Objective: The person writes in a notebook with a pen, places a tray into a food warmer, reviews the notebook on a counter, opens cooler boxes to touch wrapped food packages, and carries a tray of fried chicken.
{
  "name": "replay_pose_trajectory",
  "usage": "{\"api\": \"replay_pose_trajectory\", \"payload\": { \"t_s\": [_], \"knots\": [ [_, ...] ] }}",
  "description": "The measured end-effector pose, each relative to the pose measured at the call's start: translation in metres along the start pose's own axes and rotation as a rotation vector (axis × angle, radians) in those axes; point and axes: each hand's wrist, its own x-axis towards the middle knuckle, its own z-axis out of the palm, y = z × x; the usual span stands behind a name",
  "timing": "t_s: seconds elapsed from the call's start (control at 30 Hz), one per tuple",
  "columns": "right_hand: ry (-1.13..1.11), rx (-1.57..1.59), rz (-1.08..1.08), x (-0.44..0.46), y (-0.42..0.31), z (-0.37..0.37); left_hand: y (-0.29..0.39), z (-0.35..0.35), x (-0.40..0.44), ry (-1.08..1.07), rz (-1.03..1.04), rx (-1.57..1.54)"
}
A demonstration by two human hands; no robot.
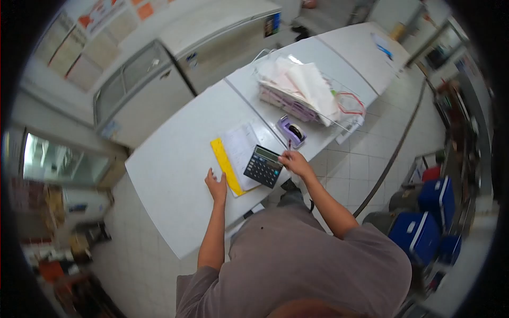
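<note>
fingers of the right hand (pixel 296 164) pinch a seeming pen (pixel 289 143) at the right edge of the calculator (pixel 263 166), over papers (pixel 239 147); left hand (pixel 216 187) loosely spread. calculator looks light, stiff: grip its sides.

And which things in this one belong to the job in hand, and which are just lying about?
Apparently in use:
- pen, in the right hand
- calculator, by that hand
- yellow-edged papers, beside the left hand

Seemingly just lying about:
- purple tape dispenser
- heaped papers
- blue boxes
</note>
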Motion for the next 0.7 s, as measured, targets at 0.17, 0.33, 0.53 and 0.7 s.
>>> {"api": "replay_pose_trajectory", "payload": {
  "t_s": [0.17,0.33,0.53,0.7],
  "knots": [
    [-0.345,-0.292,-0.168,0.113,-0.019,-0.005,0.022,-0.022,-0.088,0.130,-0.243,-0.134],
    [-0.545,-0.678,-0.225,0.195,0.002,0.044,0.029,-0.001,-0.198,0.377,-0.673,-0.251],
    [-0.509,-0.740,-0.278,0.184,-0.038,0.040,0.113,0.036,-0.245,0.557,-0.786,-0.383],
    [-0.558,-0.290,-0.135,0.159,-0.031,0.012,0.153,0.074,-0.219,0.412,-0.631,-0.427]
  ]
}}
